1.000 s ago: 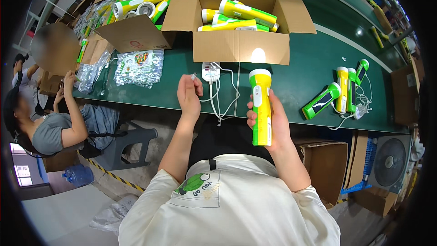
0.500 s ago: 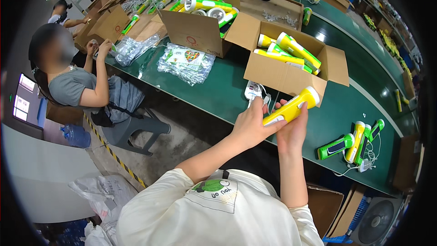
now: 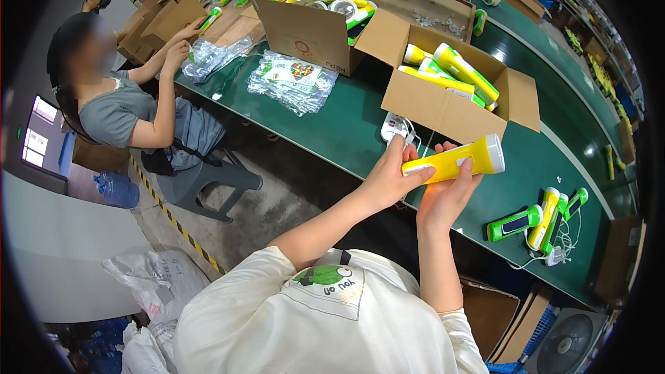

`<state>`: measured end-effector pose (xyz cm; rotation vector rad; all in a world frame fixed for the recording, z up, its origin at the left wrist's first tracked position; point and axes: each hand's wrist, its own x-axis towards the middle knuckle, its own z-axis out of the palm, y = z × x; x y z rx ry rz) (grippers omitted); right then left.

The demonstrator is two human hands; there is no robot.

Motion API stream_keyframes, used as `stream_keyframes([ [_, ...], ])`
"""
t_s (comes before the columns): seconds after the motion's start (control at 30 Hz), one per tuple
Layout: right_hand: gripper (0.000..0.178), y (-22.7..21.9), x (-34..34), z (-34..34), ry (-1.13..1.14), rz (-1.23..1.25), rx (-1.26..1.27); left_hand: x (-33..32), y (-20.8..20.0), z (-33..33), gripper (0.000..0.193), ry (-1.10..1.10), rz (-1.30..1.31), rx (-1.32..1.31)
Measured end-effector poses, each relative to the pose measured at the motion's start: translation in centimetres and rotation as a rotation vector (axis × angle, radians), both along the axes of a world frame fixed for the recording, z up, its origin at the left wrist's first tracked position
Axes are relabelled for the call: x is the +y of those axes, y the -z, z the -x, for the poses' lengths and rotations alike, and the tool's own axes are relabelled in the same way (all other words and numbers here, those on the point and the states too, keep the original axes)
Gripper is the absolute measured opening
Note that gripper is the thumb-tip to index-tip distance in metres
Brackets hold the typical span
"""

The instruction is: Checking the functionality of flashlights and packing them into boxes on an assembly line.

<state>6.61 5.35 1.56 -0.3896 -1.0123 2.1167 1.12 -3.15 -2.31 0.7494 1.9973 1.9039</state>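
Observation:
Both hands hold a yellow flashlight (image 3: pixel 447 167) with a white head above the near edge of the green table. My left hand (image 3: pixel 389 179) is closed around its tail end. Fingers of my right hand (image 3: pixel 445 202) wrap the body from below, the thumb resting on the white switch. An orange glow shows on the right palm under the flashlight. Its head points right, so the lens face is mostly hidden. Just beyond stands an open carton (image 3: pixel 443 107) of yellow and green flashlights (image 3: pixel 465 73). A white power strip (image 3: pixel 395 127) lies beside that carton.
Right on the table, several green and yellow flashlights (image 3: pixel 544 218) lie with white cables. Another full carton (image 3: pixel 305 40) and a stack of clear plastic packaging (image 3: pixel 292 86) stand left. A co-worker (image 3: pixel 118 111) sits at far left on a grey stool (image 3: pixel 225 180). A fan (image 3: pixel 568 339) stands lower right.
The flashlight has swung from a steep tilt to nearly level, its head moving right and slightly down. An orange glow now shows on my right palm. The co-worker's one arm has stretched toward a flashlight.

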Motion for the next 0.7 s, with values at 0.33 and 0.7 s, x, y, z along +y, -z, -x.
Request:
stream_keyframes([
  [0.33, 0.045, 1.4, -1.2, -0.4, 0.021, -0.141, 0.018, -0.1, -0.7, -0.5, 0.038, -0.134, -0.047, 0.039],
  [0.7, 0.045, 2.4, -0.3, -1.0, -0.027, -0.064, 0.029, -0.2, -0.4, -1.0, 0.038, -0.126, 0.034, 0.1],
])
